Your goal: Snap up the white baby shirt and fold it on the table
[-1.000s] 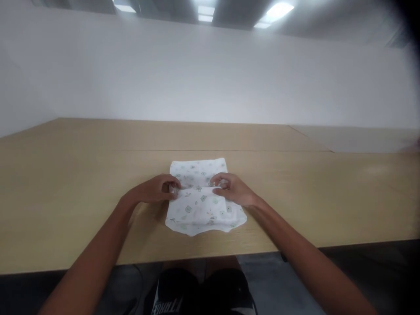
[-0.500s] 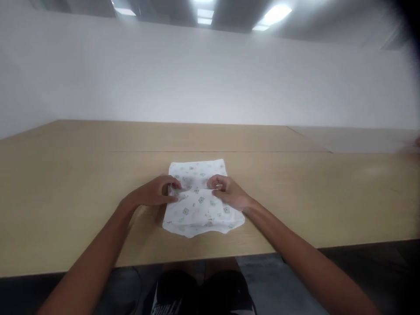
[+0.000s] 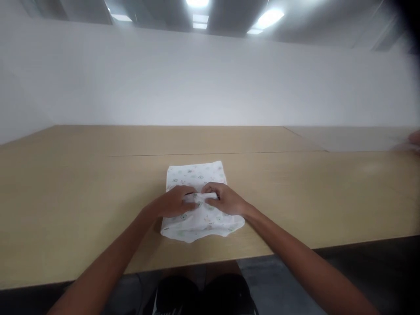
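A white cloth [image 3: 200,225] printed with small animal figures lies on the table in front of me, its near edge wavy and its far part flat. Across its middle a fold is raised between my two hands. My left hand [image 3: 177,202] pinches the fold from the left, thumb on the near side and fingers on the far side. From the right, my right hand [image 3: 226,199] grips the same fold close by, with its fingers curled. The fingertips of both hands are partly hidden by the cloth.
The wooden table [image 3: 82,197] stretches wide on both sides, with a seam [image 3: 170,155] running behind the cloth. A white wall [image 3: 210,83] stands beyond it. At the far right edge, part of another person's hand [image 3: 414,139] shows, blurred.
My left hand has moved right, from the cloth's left edge to its middle, and has closed on the fold. My right hand has closed on it too. The fold now stands up between them.
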Available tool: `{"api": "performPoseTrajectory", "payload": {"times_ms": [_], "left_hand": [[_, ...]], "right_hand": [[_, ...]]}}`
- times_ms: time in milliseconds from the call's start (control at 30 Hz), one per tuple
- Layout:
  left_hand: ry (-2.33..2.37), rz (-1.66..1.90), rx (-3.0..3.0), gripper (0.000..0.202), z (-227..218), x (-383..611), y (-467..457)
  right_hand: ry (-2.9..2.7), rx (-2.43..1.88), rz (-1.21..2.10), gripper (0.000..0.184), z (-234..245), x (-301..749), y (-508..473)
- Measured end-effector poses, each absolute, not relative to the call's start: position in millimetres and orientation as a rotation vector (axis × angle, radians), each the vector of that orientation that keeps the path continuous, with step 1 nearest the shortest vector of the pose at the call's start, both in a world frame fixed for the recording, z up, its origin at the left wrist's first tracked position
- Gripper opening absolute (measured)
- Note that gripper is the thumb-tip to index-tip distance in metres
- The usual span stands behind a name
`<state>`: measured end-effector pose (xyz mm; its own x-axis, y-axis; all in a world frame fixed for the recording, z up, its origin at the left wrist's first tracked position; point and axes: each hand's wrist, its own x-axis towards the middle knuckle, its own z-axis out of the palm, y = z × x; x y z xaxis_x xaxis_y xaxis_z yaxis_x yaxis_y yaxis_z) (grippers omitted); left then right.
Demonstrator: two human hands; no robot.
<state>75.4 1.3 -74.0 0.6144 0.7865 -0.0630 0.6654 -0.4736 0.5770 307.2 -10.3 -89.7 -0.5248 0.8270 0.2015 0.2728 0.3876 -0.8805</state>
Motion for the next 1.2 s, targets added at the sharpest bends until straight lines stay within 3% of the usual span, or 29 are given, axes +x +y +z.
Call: {"api": "performPoseTrajectory", "payload": {"times_ms": [233,467,567,833,1000,1133,1200], "left_hand": [[1.162,0.185,2.21,0.045,-60.2,74.8,4.1],[1.202,0.2,2.228,0.038,-64.1,63.6,7.2],[1.231,0.177,2.289,0.036,-68.8,60.0,7.3],[1.113,0.463,2.753,0.035,-70.8,66.7,-16.6],[0.97,0.283,2.824,0.054,-86.7,86.4,-51.7],[1.023,0.239,2.819,0.067,-97.4,91.7,-59.1],[1.009,0.283,2.838,0.07,-98.8,91.0,-57.8]], "right_hand": [[-1.949,-1.06,1.012,0.009,-91.4,310.0,-6.5],[-2.0,-1.255,1.127,0.023,-85.8,324.5,-8.8],[-2.077,-1.292,1.017,0.02,-87.4,326.0,-9.3],[-2.201,-1.284,0.823,0.019,-93.2,320.3,-8.7],[-2.231,-1.345,0.736,0.019,-94.5,316.5,-7.7],[-2.272,-1.413,0.27,0.019,-94.5,312.5,-18.2],[-2.349,-1.264,0.018,0.029,-95.4,310.9,-29.9]]}}
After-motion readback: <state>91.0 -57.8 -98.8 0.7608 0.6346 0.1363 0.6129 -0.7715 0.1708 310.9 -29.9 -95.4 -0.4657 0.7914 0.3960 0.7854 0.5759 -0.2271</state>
